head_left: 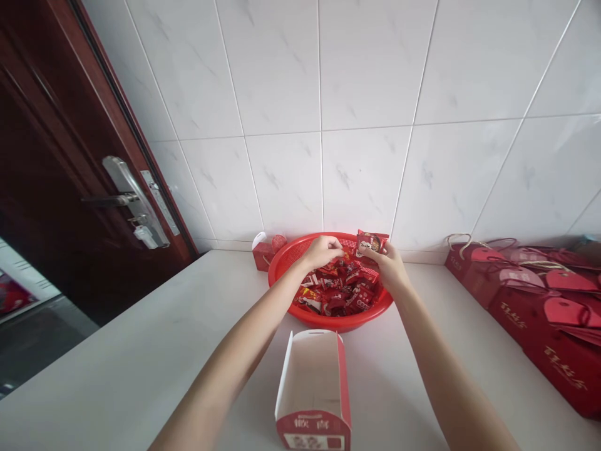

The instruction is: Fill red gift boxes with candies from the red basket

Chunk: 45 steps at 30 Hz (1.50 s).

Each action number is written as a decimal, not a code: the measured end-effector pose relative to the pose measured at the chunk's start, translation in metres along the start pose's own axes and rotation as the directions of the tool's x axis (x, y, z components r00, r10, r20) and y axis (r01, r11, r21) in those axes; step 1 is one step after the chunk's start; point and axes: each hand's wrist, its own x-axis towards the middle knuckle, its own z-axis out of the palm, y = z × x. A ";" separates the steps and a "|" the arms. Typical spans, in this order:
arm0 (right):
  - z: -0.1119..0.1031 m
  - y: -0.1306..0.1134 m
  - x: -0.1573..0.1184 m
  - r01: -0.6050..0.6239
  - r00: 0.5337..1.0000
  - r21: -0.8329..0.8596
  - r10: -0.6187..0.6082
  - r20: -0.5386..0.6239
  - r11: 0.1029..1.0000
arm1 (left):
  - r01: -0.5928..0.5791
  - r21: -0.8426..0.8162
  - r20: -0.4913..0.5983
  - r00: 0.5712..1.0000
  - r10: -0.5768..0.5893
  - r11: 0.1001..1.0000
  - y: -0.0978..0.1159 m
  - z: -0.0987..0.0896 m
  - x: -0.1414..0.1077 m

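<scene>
A red plastic basket (277, 275) holds many small red snack packets (335, 291) and stands against the tiled wall. Over its right rim, my right hand (389, 264) is closed on a red snack packet (372, 242) with a printed front, thumb across it. My left hand (323, 252) reaches over the basket with its fingers pinched together. A bit of red and orange shows by those fingertips, too small to make out. Nearer to me, between my forearms, an open red and white gift box (313, 376) sits with its bare inside facing up.
Several closed red gift boxes (516, 313) with cord handles line the right side of the white tabletop (188, 351). A small red box (263, 252) stands behind the basket's left rim. At the left is a dark red door (56, 125) with a metal handle.
</scene>
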 end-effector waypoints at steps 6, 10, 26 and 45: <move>0.005 -0.013 -0.009 0.004 0.985 0.003 -0.004 0.172 1.000 | -0.041 -0.279 -0.168 0.986 -0.007 0.960 0.008 -0.018 -0.044; 0.019 -0.039 -0.034 -0.025 0.925 -0.009 0.026 0.380 1.000 | -0.042 -0.406 -0.129 0.992 -0.011 0.913 0.023 -0.038 -0.089; 0.035 -0.084 -0.117 0.235 0.775 -0.424 0.095 0.624 0.875 | -0.196 0.114 0.346 0.927 0.146 0.974 0.070 -0.051 -0.177; 0.041 -0.077 -0.135 0.205 0.816 -0.522 0.150 0.558 0.828 | -0.176 -0.009 0.111 0.978 0.176 0.984 0.084 -0.048 -0.189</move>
